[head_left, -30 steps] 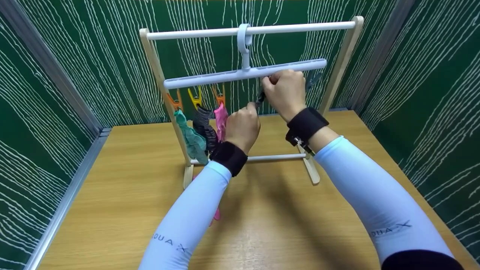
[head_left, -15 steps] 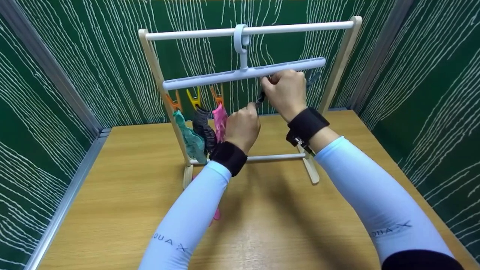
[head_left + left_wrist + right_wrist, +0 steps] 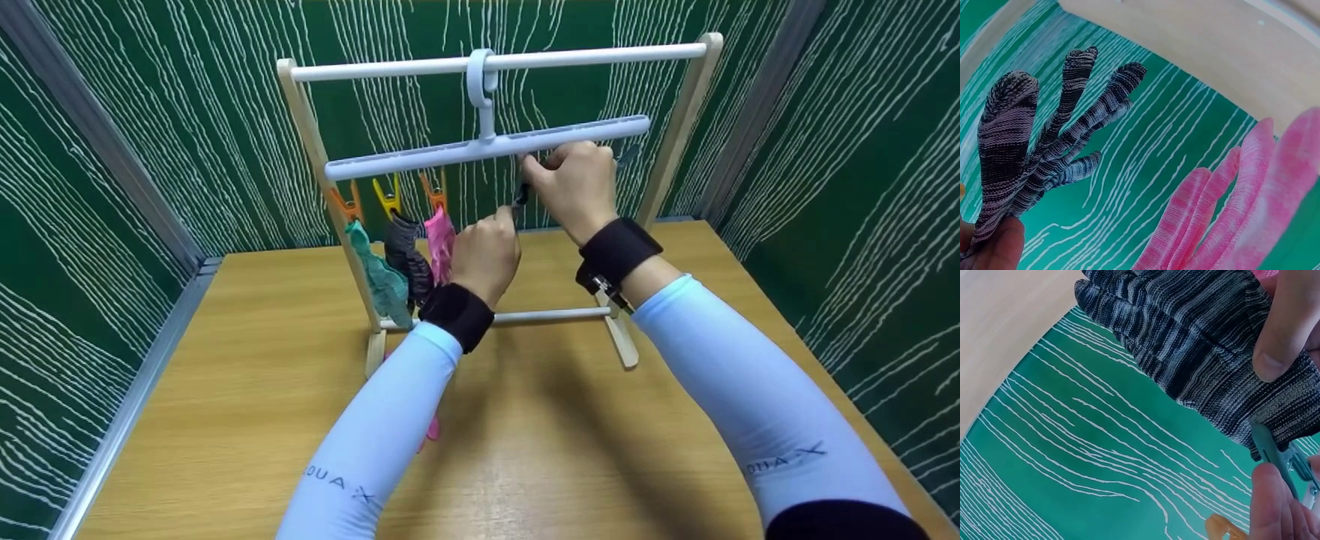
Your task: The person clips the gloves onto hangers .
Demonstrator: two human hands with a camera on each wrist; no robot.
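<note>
A black-and-grey striped knit glove (image 3: 1185, 337) hangs under the right half of the white hanger (image 3: 420, 160). My left hand (image 3: 486, 255) pinches it near the cuff; the left wrist view shows the glove's fingers (image 3: 1067, 129) spread above those fingertips. Just below the hanger bar, my right hand (image 3: 576, 186) pinches the handles of a teal clothespin (image 3: 1268, 449), whose tips meet the cuff edge in the right wrist view. In the head view that clothespin is hidden behind the hand, and only a dark sliver of the glove shows between both hands.
Orange and yellow clothespins (image 3: 388, 196) hold a green glove (image 3: 382, 277), another dark striped glove (image 3: 407, 251) and a pink glove (image 3: 440, 236) on the hanger's left half. A wooden rack (image 3: 690, 124) carries the hanger. A grey-teal clothespin (image 3: 628, 156) hangs at the right end.
My right hand has shifted slightly right and down, baring a little more of the dark glove. The hanger has drifted slightly left. The left hand stays nearly still.
</note>
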